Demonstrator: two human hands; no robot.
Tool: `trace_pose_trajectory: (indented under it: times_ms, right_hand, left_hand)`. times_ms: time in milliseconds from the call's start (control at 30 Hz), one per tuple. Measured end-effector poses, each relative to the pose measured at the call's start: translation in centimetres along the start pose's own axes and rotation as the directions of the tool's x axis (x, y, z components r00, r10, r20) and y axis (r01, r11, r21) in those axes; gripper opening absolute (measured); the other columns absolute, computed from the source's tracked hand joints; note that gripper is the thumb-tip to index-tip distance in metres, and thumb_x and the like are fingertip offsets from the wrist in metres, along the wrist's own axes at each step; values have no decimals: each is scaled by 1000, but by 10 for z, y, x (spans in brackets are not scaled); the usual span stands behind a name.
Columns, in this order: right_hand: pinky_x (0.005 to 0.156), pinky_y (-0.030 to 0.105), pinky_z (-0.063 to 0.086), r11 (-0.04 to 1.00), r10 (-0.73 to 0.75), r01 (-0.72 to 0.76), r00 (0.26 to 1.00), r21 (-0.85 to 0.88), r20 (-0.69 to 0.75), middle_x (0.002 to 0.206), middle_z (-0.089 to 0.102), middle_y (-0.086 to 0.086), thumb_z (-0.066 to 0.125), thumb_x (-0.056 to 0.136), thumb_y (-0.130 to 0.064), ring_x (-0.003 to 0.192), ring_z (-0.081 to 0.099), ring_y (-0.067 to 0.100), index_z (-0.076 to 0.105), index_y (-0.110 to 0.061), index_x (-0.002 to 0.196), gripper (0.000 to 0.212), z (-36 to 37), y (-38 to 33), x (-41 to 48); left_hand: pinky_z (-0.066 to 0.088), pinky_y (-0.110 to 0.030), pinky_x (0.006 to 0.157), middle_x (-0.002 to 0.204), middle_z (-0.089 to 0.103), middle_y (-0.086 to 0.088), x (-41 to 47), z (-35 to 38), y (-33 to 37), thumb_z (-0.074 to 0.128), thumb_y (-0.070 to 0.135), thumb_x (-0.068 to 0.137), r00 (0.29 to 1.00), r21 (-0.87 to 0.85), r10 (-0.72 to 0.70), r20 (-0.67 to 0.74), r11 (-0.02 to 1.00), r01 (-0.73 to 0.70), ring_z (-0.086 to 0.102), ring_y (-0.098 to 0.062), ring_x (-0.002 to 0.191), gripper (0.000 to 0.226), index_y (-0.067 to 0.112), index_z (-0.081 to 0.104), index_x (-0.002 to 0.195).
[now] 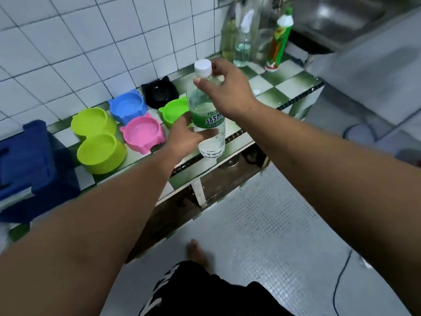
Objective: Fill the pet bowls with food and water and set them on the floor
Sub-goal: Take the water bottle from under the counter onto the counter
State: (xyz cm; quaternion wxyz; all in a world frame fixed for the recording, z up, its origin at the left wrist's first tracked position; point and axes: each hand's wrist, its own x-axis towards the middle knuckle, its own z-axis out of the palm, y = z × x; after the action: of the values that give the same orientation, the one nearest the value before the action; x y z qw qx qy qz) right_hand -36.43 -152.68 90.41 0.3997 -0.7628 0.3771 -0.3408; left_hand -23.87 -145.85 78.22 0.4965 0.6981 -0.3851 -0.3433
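Observation:
A clear water bottle (208, 115) with a green label and white cap is held upright above the counter's front edge. My left hand (186, 135) grips its lower body. My right hand (227, 90) holds the neck just below the cap. On the green-and-white checked counter (293, 80) stand several pet bowls: a lime double bowl (98, 140), a pink bowl (143, 134), a blue bowl (127, 108), a black bowl (159, 92) and a green bowl (174, 112) partly hidden behind the bottle. The bowls look empty.
A dark blue container (32, 169) sits at the counter's left end. Bottles, among them a green dish-soap bottle (279, 39), stand by the tiled wall next to a metal sink (341, 17). Grey mosaic floor (262, 224) lies below, with my bare foot (198, 252) and a black cable (339, 281).

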Motion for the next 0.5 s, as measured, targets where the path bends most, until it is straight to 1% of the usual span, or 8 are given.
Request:
trace_pose_trajectory:
  times_ms: [67, 100, 133, 233, 367, 467, 500]
  right_hand:
    - [87, 26, 51, 1000, 22, -22, 999, 11, -44, 100, 65, -9, 73, 88, -33, 93, 62, 9, 67, -18, 116, 32, -3, 3, 26]
    - [88, 28, 53, 999, 37, -36, 997, 24, -63, 99, 65, -11, 73, 88, -32, 92, 63, 10, 67, -17, 116, 32, -4, 6, 40]
    - [91, 30, 53, 998, 50, -47, 995, 31, -85, 100, 66, -10, 73, 88, -31, 95, 63, 10, 67, -17, 117, 33, -5, 9, 54]
    - [97, 36, 53, 998, 67, -64, 986, 23, -151, 109, 68, -5, 73, 88, -32, 103, 63, 11, 66, -15, 121, 38, -7, 20, 93]
    - [97, 35, 53, 995, 95, -89, 977, 40, -189, 103, 65, -11, 72, 88, -30, 100, 62, 6, 65, -14, 120, 36, -15, 38, 141]
    - [94, 40, 55, 995, 103, -96, 972, 40, -209, 104, 68, -3, 73, 85, -33, 100, 65, 13, 65, -14, 113, 35, -22, 58, 176]
    - [94, 40, 55, 994, 106, -99, 973, 40, -205, 105, 68, -2, 73, 85, -33, 100, 65, 13, 65, -14, 113, 34, -23, 65, 187]
  left_hand:
    - [58, -31, 94, 129, 70, 7, 33, -1, 7, 99, 40, 58, 1000, -6, 11, 23, 1000, -11, 72, -13, 107, 89, 17, 61, 134]
    - [58, -37, 98, 127, 71, 8, 51, -1, 10, 99, 45, 52, 999, -2, 18, 33, 1000, -18, 72, -13, 107, 92, 19, 63, 133]
    - [57, -41, 100, 125, 72, 9, 68, -2, 14, 98, 48, 48, 999, 5, 26, 47, 1000, -26, 73, -13, 108, 94, 20, 64, 131]
    - [56, -43, 101, 122, 73, 12, 118, 0, 25, 98, 53, 44, 995, 39, 42, 92, 998, -46, 73, -13, 107, 92, 24, 68, 126]
    - [54, -41, 102, 121, 73, 8, 172, 12, 39, 96, 52, 43, 992, 93, 47, 119, 994, -58, 70, -14, 109, 93, 22, 68, 127]
    - [53, -41, 103, 126, 71, 5, 210, 27, 43, 94, 54, 41, 992, 117, 52, 115, 991, -66, 67, -14, 114, 97, 22, 66, 128]
    - [53, -42, 103, 126, 71, 6, 223, 32, 42, 94, 56, 39, 992, 115, 61, 115, 991, -75, 67, -14, 115, 101, 21, 65, 129]
